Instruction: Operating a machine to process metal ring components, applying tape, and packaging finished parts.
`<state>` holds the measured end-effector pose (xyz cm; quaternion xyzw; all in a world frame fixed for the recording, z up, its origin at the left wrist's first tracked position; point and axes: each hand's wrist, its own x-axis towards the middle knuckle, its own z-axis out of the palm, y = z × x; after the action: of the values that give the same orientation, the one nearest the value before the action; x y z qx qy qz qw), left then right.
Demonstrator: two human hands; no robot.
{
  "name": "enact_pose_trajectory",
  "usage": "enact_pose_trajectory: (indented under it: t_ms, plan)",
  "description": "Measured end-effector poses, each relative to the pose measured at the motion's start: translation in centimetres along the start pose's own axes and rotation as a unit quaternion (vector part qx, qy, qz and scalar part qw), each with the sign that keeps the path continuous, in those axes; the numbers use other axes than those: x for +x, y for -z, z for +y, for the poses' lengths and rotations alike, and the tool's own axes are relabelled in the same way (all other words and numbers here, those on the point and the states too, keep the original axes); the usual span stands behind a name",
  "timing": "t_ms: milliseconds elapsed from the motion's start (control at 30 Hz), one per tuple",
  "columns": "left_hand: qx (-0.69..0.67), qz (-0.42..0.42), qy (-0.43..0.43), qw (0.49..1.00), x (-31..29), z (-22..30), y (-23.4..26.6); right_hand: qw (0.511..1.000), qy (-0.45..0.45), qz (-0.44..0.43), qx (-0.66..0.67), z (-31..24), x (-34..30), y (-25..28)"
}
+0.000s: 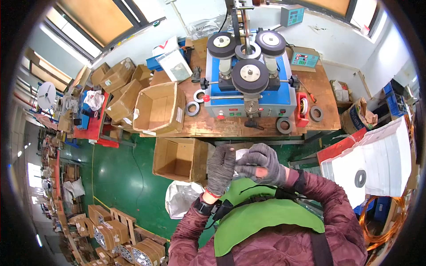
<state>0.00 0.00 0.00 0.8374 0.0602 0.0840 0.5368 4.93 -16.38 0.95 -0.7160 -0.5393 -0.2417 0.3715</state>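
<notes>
Both my hands wear grey knit gloves and are close together in front of my chest, near the bench's front edge. My left hand is closed, with its fingers bent. Beside it, my right hand has its fingers curled inward toward the left. Whatever they pinch, if anything, is hidden by the gloves. A blue winding machine with three black rollers stands on the bench beyond them. Among its rollers sits a grey ring core. Another grey ring lies at the machine's front right.
An open cardboard box stands on the wooden bench; another carton is below its edge. A red tape dispenser and a control box sit right. A white sheet tray carries a dark ring.
</notes>
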Motion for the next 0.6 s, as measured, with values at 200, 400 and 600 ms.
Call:
enact_pose_trajectory:
  t_ms: [200,400,600]
  plan:
    - [-0.096,0.002,0.014,0.995,0.1,-0.3,0.4,0.995,-0.040,0.044,0.083,-0.3,2.8,3.8]
    - [-0.105,-0.044,0.058,0.992,-0.1,1.8,0.3,0.969,-0.187,0.019,0.158,1.6,4.8,4.0]
    - [-0.080,-0.080,0.026,0.993,0.0,0.9,0.6,0.912,-0.295,-0.026,0.283,2.6,4.5,3.1]
